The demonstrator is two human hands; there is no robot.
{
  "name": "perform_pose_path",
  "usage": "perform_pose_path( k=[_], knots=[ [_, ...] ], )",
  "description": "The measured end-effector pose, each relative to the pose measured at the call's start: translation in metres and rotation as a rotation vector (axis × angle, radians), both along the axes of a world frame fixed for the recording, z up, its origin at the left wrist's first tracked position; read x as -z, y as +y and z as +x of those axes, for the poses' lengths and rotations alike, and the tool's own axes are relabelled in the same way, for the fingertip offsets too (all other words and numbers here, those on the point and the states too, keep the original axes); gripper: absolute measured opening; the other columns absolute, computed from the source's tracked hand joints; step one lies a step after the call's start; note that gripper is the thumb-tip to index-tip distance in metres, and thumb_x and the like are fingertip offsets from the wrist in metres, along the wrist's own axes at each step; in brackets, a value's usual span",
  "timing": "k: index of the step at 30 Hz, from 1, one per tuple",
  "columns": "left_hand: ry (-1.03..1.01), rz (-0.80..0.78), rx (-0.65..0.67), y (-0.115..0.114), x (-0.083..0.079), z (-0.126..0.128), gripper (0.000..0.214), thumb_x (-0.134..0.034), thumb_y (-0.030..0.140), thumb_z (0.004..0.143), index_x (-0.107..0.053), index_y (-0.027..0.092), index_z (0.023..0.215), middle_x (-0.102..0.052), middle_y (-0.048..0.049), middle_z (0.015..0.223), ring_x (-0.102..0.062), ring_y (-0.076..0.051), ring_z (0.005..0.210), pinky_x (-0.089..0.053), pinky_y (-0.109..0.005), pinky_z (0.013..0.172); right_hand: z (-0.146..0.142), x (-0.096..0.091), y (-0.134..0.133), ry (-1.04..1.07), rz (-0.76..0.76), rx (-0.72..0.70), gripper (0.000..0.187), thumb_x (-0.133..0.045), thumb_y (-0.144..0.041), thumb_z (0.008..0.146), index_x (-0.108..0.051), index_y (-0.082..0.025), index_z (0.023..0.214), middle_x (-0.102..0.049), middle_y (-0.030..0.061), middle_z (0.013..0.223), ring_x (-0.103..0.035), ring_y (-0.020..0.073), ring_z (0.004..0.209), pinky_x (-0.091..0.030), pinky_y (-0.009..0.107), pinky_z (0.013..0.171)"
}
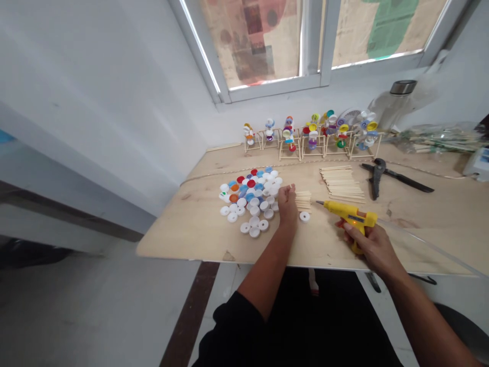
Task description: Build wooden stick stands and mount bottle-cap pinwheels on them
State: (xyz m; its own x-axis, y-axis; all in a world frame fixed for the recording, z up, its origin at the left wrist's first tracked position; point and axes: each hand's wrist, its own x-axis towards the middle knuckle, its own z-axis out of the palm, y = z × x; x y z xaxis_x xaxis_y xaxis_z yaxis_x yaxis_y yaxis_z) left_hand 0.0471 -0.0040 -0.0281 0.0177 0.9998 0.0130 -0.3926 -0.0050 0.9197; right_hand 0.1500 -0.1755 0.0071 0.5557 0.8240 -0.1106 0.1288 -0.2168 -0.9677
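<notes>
Over this pale wooden table (206, 237), near its front edge, I see a yellow glue gun (349, 212), the right hand (376, 247) wrapped round its handle (357, 247), the place to hold it: probably light, stiff plastic, the nozzle (320, 203) likely too hot to touch. Left of that tip lie a white cap (304, 216) and slim, surely snappable sticks (304, 200), then the left hand (287, 204) before heaped caps (250, 197), whether gripping anything I can't tell

I'd call this a craft workshop: a glue gun (353, 214) over the wooden tabletop (183, 224), pliers (378, 173), sticks (342, 184) and bottle caps (250, 197) on it, a papered window (254, 43) behind it.
</notes>
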Motion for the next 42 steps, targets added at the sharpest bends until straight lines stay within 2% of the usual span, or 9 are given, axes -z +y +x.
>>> perform_pose_path(
  k=[4, 6, 10, 14, 17, 20, 28, 36, 42],
  knots=[
    [0.143, 0.135, 0.005, -0.015, -0.007, -0.021, 0.014, -0.058, 0.033, 0.084, -0.054, 0.020, 0.081, -0.063, -0.0022, 0.086, -0.059, -0.015, 0.088, -0.043, -0.028, 0.085, -0.001, -0.001, 0.000, -0.015, 0.028, -0.007, 0.053, -0.066, -0.057, 0.070, -0.066, -0.010, 0.096, -0.059, 0.0040, 0.067, -0.048, 0.0122, 0.053, -0.038, 0.023, 0.041],
    [0.236, 0.211, 0.050, -0.024, -0.009, -0.034, 0.011, -0.054, 0.031, 0.087, -0.052, 0.020, 0.084, -0.064, -0.0034, 0.088, -0.061, -0.016, 0.089, -0.043, -0.030, 0.086, 0.000, 0.000, 0.000, -0.026, 0.048, -0.006, 0.052, -0.066, -0.055, 0.070, -0.066, -0.010, 0.097, -0.062, 0.0057, 0.071, -0.050, 0.0128, 0.056, -0.040, 0.024, 0.044],
    [0.569, 0.369, 0.177, -0.037, -0.011, -0.052, 0.007, -0.041, 0.025, 0.092, -0.047, 0.021, 0.089, -0.064, -0.0009, 0.078, -0.061, -0.016, 0.079, -0.044, -0.031, 0.081, 0.002, 0.004, 0.000, -0.034, 0.021, 0.004, 0.053, -0.065, -0.056, 0.070, -0.067, -0.010, 0.097, -0.062, 0.0058, 0.071, -0.050, 0.0130, 0.055, -0.039, 0.023, 0.043],
    [0.837, 0.433, 0.155, -0.041, -0.012, -0.055, 0.009, -0.039, 0.021, 0.091, -0.047, 0.021, 0.088, -0.065, -0.0012, 0.079, -0.061, -0.017, 0.080, -0.043, -0.031, 0.078, 0.001, 0.003, 0.001, -0.028, 0.034, -0.002, 0.053, -0.065, -0.057, 0.069, -0.069, -0.010, 0.093, -0.062, 0.0054, 0.069, -0.048, 0.0118, 0.054, -0.036, 0.022, 0.042],
    [0.946, 0.436, 0.158, -0.041, -0.011, -0.052, 0.009, -0.039, 0.020, 0.091, -0.048, 0.021, 0.090, -0.066, -0.0023, 0.082, -0.061, -0.018, 0.080, -0.043, -0.031, 0.076, 0.000, 0.000, 0.001, -0.001, 0.029, 0.009, 0.055, -0.066, -0.058, 0.067, -0.068, -0.010, 0.095, -0.065, 0.0084, 0.076, -0.049, 0.0118, 0.054, -0.035, 0.022, 0.039],
    [0.990, 0.443, 0.167, -0.041, -0.010, -0.050, 0.009, -0.040, 0.019, 0.091, -0.048, 0.021, 0.091, -0.066, -0.0030, 0.085, -0.062, -0.018, 0.081, -0.043, -0.031, 0.075, -0.002, -0.003, 0.001, -0.010, 0.001, 0.023, 0.057, -0.066, -0.059, 0.066, -0.068, -0.009, 0.095, -0.064, 0.0079, 0.074, -0.048, 0.0116, 0.052, -0.033, 0.021, 0.037],
    [1.018, 0.457, 0.168, -0.038, -0.009, -0.046, 0.007, -0.040, 0.017, 0.090, -0.046, 0.021, 0.088, -0.066, -0.0035, 0.085, -0.062, -0.018, 0.082, -0.043, -0.031, 0.076, -0.001, -0.004, 0.002, -0.052, 0.032, 0.020, 0.054, -0.066, -0.060, 0.065, -0.071, -0.011, 0.087, -0.060, 0.0045, 0.064, -0.050, 0.0134, 0.054, -0.040, 0.025, 0.046],
    [0.993, 0.453, 0.146, -0.038, -0.007, -0.045, 0.008, -0.040, 0.017, 0.089, -0.046, 0.021, 0.089, -0.067, -0.0036, 0.085, -0.063, -0.019, 0.082, -0.044, -0.032, 0.077, 0.000, -0.001, 0.001, -0.010, -0.019, 0.021, 0.060, -0.066, -0.062, 0.065, -0.069, -0.009, 0.094, -0.055, 0.0021, 0.061, -0.047, 0.0123, 0.052, -0.034, 0.022, 0.039],
    [0.944, 0.436, 0.141, -0.040, -0.006, -0.046, 0.008, -0.041, 0.016, 0.089, -0.046, 0.022, 0.087, -0.067, -0.0027, 0.082, -0.063, -0.018, 0.082, -0.044, -0.031, 0.077, -0.001, -0.001, 0.000, 0.008, -0.026, 0.028, 0.059, -0.067, -0.061, 0.064, -0.070, -0.010, 0.092, -0.055, 0.0021, 0.060, -0.046, 0.0112, 0.050, -0.033, 0.021, 0.036]
  ],
)
